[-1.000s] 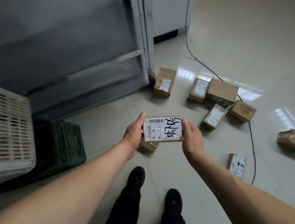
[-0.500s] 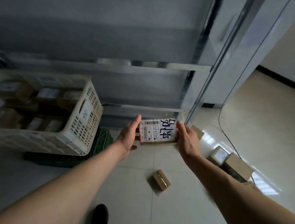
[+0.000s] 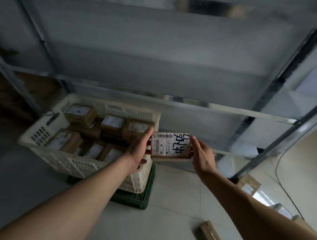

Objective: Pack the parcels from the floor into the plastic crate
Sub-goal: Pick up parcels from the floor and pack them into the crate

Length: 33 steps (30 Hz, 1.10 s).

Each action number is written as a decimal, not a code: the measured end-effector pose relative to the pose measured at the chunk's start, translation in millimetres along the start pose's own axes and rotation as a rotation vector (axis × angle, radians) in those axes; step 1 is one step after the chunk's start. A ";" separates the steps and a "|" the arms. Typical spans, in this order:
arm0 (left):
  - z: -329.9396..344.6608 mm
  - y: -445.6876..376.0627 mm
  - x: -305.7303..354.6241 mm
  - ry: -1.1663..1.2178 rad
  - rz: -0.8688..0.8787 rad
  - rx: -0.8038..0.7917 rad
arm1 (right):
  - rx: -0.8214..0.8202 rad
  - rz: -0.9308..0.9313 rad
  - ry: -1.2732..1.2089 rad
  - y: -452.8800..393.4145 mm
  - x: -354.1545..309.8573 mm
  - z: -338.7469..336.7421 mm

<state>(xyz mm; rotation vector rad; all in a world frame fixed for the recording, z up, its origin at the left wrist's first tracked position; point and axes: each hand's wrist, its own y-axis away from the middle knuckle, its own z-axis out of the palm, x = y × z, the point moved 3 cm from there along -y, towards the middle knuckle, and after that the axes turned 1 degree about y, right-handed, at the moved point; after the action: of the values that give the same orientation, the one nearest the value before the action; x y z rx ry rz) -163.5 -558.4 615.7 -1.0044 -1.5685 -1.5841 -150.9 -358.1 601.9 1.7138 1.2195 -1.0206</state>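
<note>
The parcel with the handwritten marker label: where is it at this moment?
Centre of the head view: the parcel is held between left hand and right hand, just right of the white crate.

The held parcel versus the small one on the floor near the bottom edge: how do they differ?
The held parcel is up between the left hand and right hand; the floor parcel lies loose on the tiles. The held one shows a white label with dark handwriting; the floor one shows brown card and tape. Both are cardboard.
</note>
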 end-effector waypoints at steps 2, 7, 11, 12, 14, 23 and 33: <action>-31.5 -6.6 3.6 0.011 -0.006 0.024 | -0.018 -0.010 0.013 -5.2 -14.0 30.0; -90.6 -28.3 5.5 0.057 -0.052 0.054 | -0.079 -0.045 0.051 -30.3 -35.5 91.6; -126.3 -51.3 1.3 0.061 -0.097 0.096 | -0.174 -0.039 0.066 -59.7 -43.3 137.4; -134.5 -58.5 2.1 0.062 -0.104 0.112 | -0.197 -0.037 0.061 -67.9 -45.2 149.0; -150.4 -74.5 5.4 0.051 -0.118 0.148 | -0.233 -0.028 0.049 -85.1 -49.0 170.8; -208.2 -147.4 26.5 0.086 -0.183 0.232 | -0.349 -0.046 0.081 -169.5 -71.5 250.7; -285.4 -222.3 5.9 0.149 -0.283 0.223 | -0.434 0.008 0.235 -217.4 -87.9 349.7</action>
<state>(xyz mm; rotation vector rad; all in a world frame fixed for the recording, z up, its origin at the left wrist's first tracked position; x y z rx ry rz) -379.0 -834.1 523.5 -0.5497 -1.7938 -1.5830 -437.3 -656.2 521.9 1.5168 1.4572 -0.5058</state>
